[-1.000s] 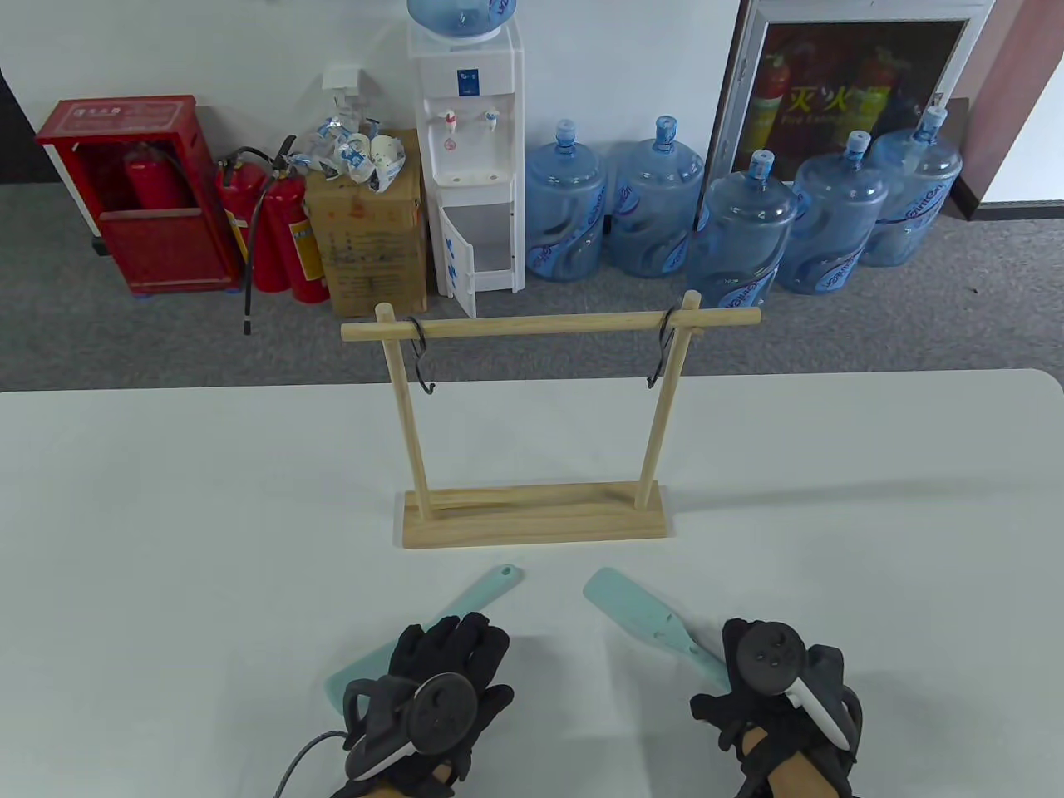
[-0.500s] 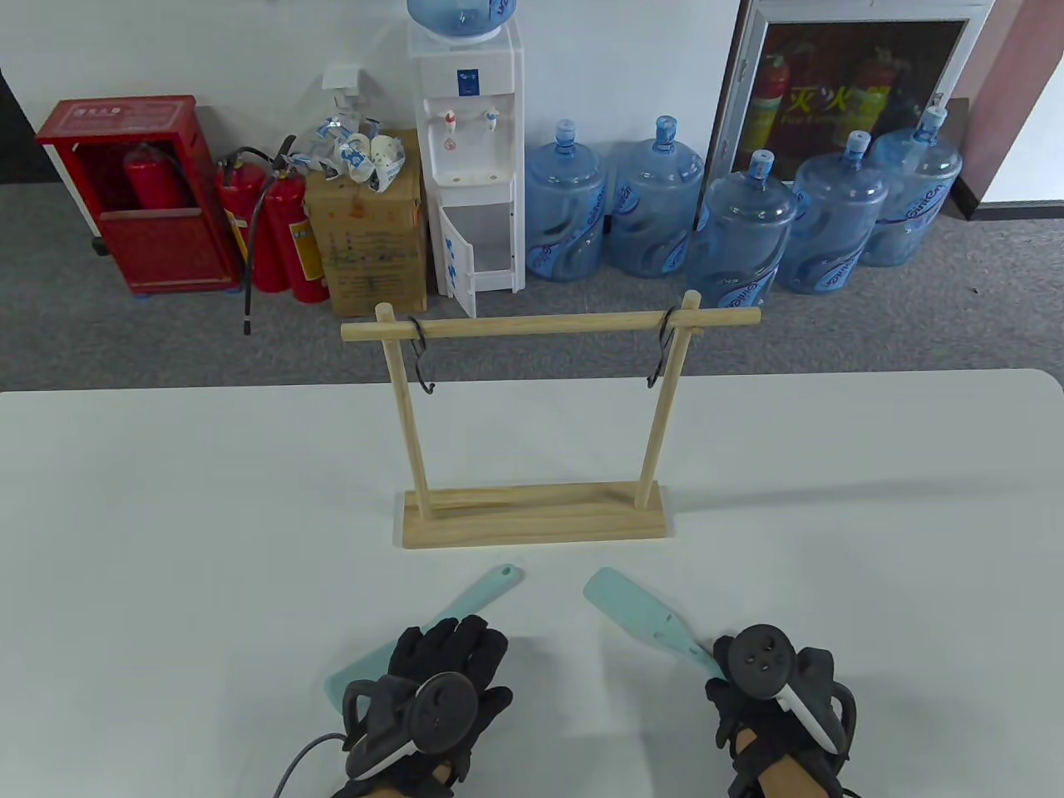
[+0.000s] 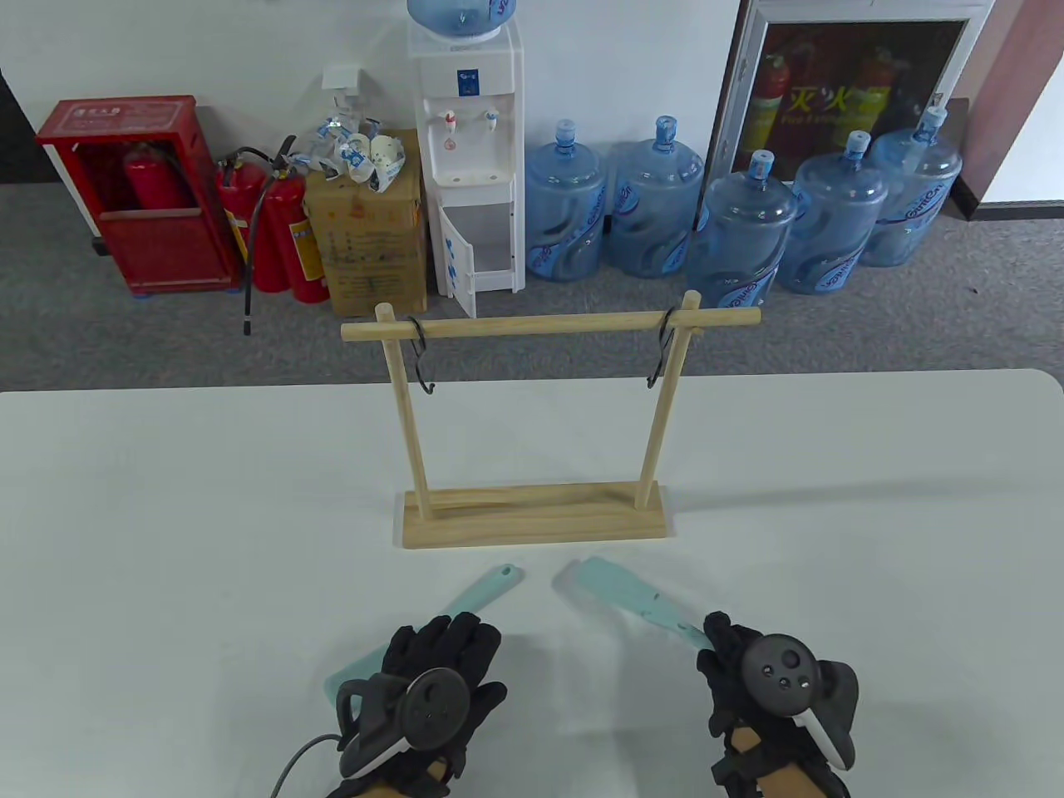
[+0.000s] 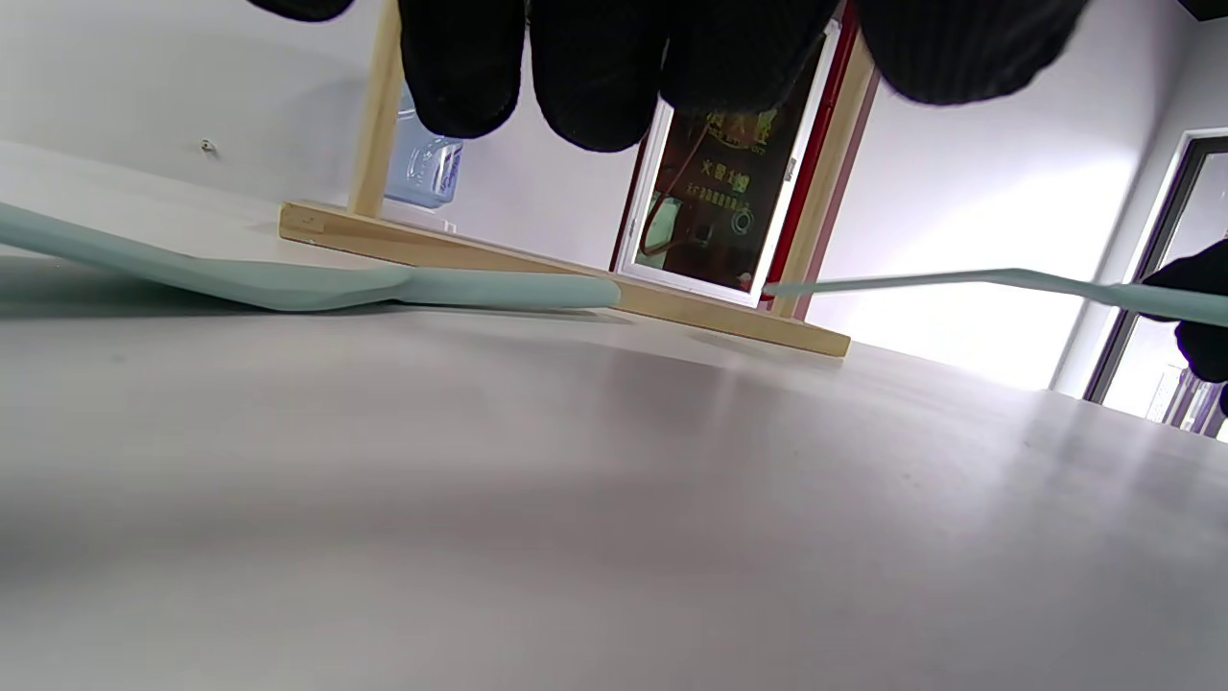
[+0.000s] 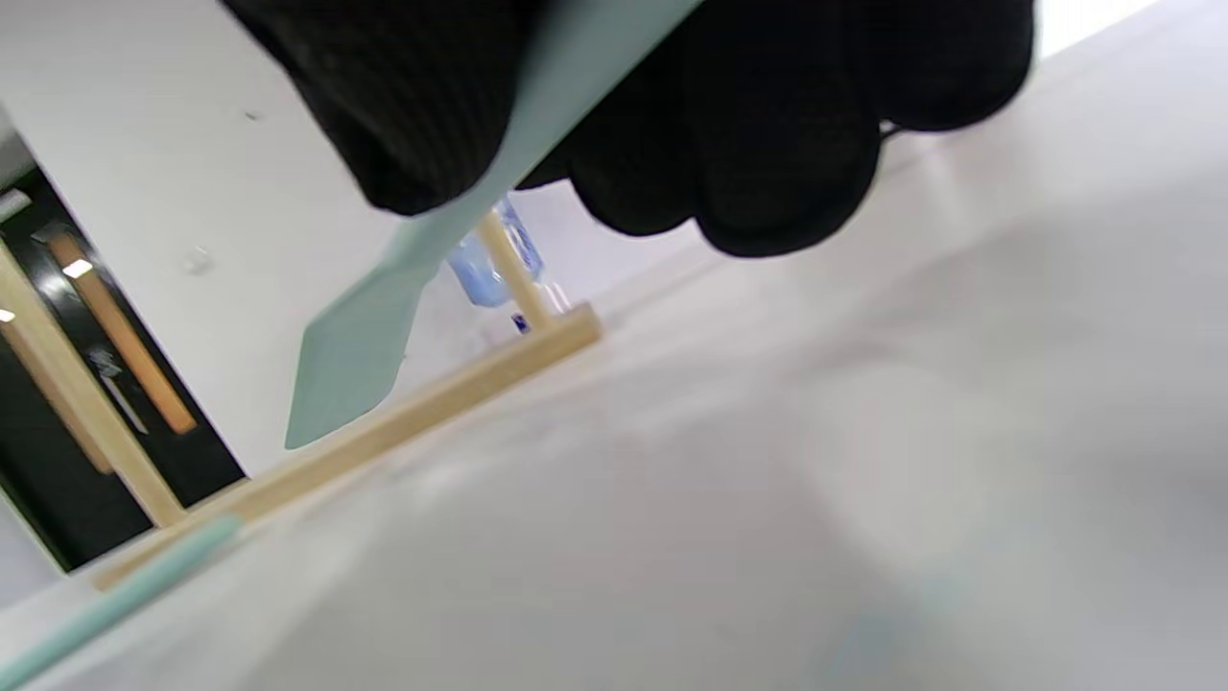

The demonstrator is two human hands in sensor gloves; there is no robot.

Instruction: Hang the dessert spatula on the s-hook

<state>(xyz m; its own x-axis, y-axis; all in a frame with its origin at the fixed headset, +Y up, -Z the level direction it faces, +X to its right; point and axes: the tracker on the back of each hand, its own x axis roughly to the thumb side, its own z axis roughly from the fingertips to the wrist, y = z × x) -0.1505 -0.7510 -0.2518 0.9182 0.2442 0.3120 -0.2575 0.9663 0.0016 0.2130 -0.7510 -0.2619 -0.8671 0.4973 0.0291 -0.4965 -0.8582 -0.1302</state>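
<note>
Two pale teal spatulas show in the table view. My right hand (image 3: pixel 731 665) grips the handle of the right spatula (image 3: pixel 619 592) and holds it off the table, blade pointing up-left; the right wrist view shows it (image 5: pixel 384 317) in the air. The left spatula (image 3: pixel 482 592) lies flat on the table; my left hand (image 3: pixel 440 657) hovers over its middle with the fingers extended, and the left wrist view shows the fingertips (image 4: pixel 595 77) above the spatula (image 4: pixel 288 278). A wooden rack (image 3: pixel 532 515) carries a left S-hook (image 3: pixel 422 357) and a right S-hook (image 3: pixel 661 353) on its top bar.
The rack's base stands mid-table, just beyond both spatulas. The white table (image 3: pixel 166 540) reaches left and right of the rack. Water bottles, a dispenser and fire extinguishers stand on the floor behind the table.
My right hand closed on the right spatula's handle and lifted it; the blade swung up and to the left. My left hand stayed over the left spatula.
</note>
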